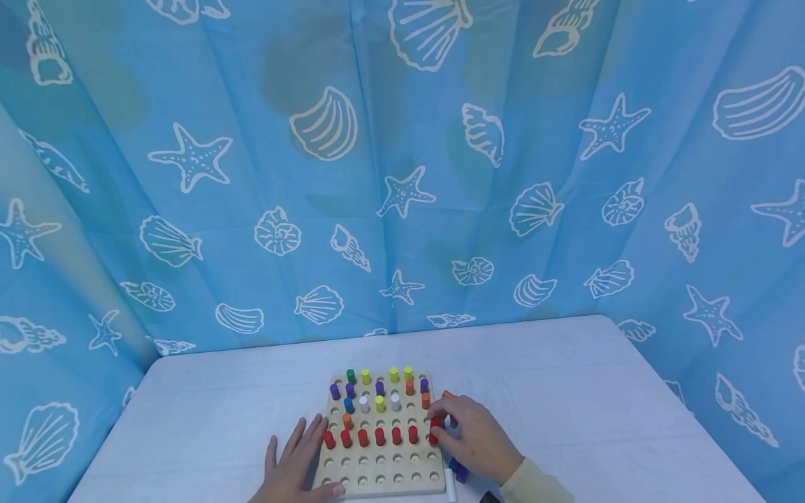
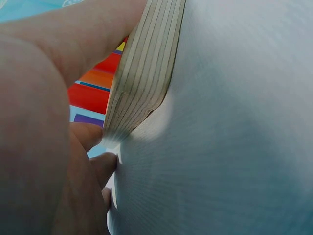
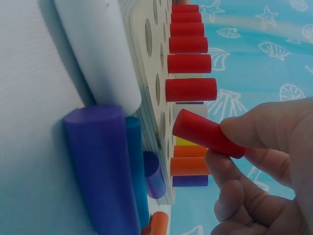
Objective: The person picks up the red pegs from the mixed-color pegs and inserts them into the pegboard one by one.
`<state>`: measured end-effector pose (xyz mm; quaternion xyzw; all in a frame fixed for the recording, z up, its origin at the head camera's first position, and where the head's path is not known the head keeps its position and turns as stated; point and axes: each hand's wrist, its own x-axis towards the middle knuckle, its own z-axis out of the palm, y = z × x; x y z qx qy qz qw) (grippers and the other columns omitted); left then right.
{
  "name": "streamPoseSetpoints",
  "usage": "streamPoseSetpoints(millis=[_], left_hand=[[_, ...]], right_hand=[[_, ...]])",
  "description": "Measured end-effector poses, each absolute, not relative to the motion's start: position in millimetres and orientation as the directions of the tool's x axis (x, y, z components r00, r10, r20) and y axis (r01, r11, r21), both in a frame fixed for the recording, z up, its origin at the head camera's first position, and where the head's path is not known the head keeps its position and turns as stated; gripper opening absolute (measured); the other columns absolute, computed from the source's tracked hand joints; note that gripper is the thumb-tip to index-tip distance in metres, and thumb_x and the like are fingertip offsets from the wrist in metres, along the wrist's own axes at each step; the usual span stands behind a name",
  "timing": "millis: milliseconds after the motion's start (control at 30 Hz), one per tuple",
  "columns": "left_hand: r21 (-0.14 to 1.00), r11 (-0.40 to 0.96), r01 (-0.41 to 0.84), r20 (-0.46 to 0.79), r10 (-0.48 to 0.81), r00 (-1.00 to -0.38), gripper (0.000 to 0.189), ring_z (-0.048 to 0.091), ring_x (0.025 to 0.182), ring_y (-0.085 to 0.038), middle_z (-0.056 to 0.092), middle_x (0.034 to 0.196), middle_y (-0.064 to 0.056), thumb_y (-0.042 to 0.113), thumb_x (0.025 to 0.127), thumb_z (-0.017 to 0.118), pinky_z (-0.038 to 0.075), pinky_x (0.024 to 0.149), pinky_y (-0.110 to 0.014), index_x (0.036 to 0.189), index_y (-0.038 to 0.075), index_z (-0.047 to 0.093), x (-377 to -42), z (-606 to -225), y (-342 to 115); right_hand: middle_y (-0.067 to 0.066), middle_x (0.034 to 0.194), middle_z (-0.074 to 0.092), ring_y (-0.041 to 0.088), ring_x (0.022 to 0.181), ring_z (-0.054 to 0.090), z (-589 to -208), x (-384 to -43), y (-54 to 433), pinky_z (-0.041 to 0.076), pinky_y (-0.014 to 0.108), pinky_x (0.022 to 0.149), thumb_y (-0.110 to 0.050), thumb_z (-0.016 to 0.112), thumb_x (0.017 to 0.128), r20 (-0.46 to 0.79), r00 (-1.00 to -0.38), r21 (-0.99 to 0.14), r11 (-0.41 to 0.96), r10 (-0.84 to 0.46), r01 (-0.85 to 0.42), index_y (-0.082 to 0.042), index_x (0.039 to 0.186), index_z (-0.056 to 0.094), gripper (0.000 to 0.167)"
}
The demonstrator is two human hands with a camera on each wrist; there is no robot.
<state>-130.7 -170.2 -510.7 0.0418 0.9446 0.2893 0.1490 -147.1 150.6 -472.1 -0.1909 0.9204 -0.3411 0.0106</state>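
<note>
A red peg (image 3: 208,133) is pinched between the thumb and fingers of my right hand (image 1: 483,434), tilted, its lower end close over the right edge of the wooden pegboard (image 1: 380,469). Along one row of the board stand several red pegs (image 1: 363,438), and the hand is at the right end of that row. My left hand (image 1: 295,464) rests at the board's left side with its fingers spread. Its thumb (image 2: 78,39) lies over the board's near left corner, while the fingertips (image 2: 105,166) are down by the board's side.
Yellow, purple, orange, green, blue and white pegs stand in the far rows, including a green peg (image 1: 351,376). Right of the board lie loose pegs: a white peg (image 3: 100,54), a purple peg (image 3: 100,161), a blue peg (image 3: 136,166) and an orange peg (image 3: 159,223).
</note>
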Motion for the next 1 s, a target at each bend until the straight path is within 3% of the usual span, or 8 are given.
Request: streamPoseSetpoints(millis=[1000], left_hand=[[0.555, 0.832, -0.006, -0.255, 0.163, -0.953, 0.117, 0.006, 0.151, -0.047, 0.028, 0.163, -0.017, 0.074, 0.071, 0.072, -0.016, 0.111, -0.072, 0.158, 0.008, 0.031, -130.3, -510.3, -169.8]], right_hand=[[-0.013, 0.093, 0.061, 0.007, 0.079, 0.052, -475.4, -151.0, 149.6, 0.047, 0.025, 0.065, -0.02, 0.072, 0.093, 0.098, -0.923, -0.624, 0.7, -0.372, -0.348, -0.019, 0.107, 0.067, 0.015]])
